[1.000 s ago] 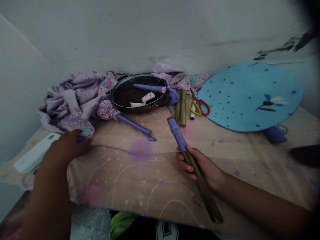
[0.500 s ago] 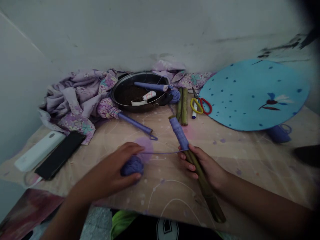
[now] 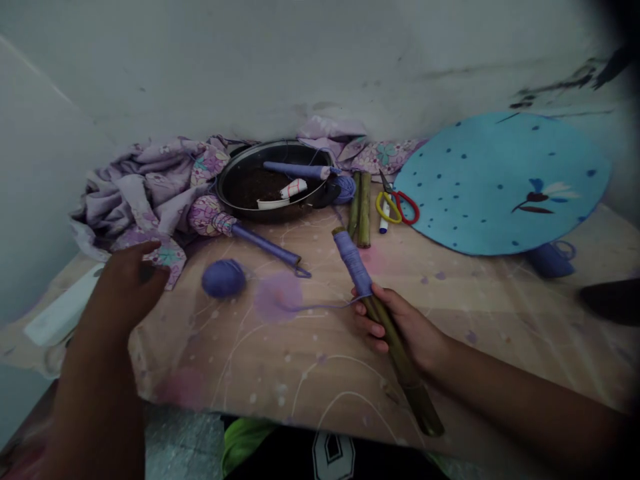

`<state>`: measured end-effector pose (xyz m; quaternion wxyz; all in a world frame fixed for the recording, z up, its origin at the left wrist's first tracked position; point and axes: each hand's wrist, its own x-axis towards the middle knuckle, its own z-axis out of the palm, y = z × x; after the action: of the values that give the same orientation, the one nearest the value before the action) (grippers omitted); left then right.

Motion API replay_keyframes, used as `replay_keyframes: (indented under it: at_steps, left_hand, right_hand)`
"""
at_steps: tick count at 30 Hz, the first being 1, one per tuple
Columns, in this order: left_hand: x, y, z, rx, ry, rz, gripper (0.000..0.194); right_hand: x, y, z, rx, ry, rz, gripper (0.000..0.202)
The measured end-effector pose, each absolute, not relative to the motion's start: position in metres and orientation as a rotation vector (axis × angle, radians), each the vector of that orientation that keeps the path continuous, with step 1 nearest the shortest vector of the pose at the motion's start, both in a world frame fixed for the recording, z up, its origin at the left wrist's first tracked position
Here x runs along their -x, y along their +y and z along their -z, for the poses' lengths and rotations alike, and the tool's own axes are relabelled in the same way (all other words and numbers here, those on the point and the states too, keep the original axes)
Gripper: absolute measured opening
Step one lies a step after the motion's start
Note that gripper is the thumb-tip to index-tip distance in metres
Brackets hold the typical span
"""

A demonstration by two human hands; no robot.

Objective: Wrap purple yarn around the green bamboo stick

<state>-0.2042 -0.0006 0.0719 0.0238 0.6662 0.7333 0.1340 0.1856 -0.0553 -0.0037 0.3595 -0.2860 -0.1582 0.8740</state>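
My right hand is closed round a green bamboo stick, which slants across the right half of the table. Purple yarn is wrapped round the stick's upper part, and a loose strand runs left from it over the cloth. The purple yarn ball rests on the table, touched by neither hand. My left hand is at the far left, fingers apart, over the phone's place and near the floral fabric; no object shows in it.
Behind lie a black pan with a wrapped stick inside, a yarn-wrapped stick, bamboo pieces, scissors and a marker. A blue painted disc stands right; a white power bank lies left.
My left hand has let go of the yarn ball and moved left, over the phone. The ball now sits farther back and left, and the strand hangs slacker. My right hand still holds the stick.
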Motion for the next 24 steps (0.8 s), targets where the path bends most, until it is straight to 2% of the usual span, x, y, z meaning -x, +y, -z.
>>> replay_keyframes:
  at_steps: [3,13,15,19,22,24]
  left_hand:
    - [0.209,0.004,-0.077,-1.904,2.382,-0.446,0.062]
    - [0.179,0.013,-0.063,-2.348,2.354,-0.298,0.051]
    - [0.161,0.01,-0.056,-2.442,2.231,-0.322,0.045]
    - [0.11,0.001,-0.041,-2.739,1.713,-0.603,0.034]
    - [0.085,-0.002,-0.037,-2.885,1.456,-0.455,0.032]
    - [0.083,-0.004,-0.039,-2.891,1.473,-0.343,0.033]
  right_hand:
    - [-0.186,-0.055,0.004,0.718,-0.414,-2.26,0.03]
    - [-0.185,-0.056,0.003,0.735,-0.403,-2.218,0.027]
    - [-0.184,-0.056,0.001,0.748,-0.418,-2.222,0.026]
    - [-0.183,-0.056,-0.002,0.774,-0.436,-2.203,0.027]
    - [-0.182,-0.057,-0.005,0.792,-0.449,-2.191,0.029]
    - [-0.182,-0.058,-0.005,0.794,-0.461,-2.177,0.029]
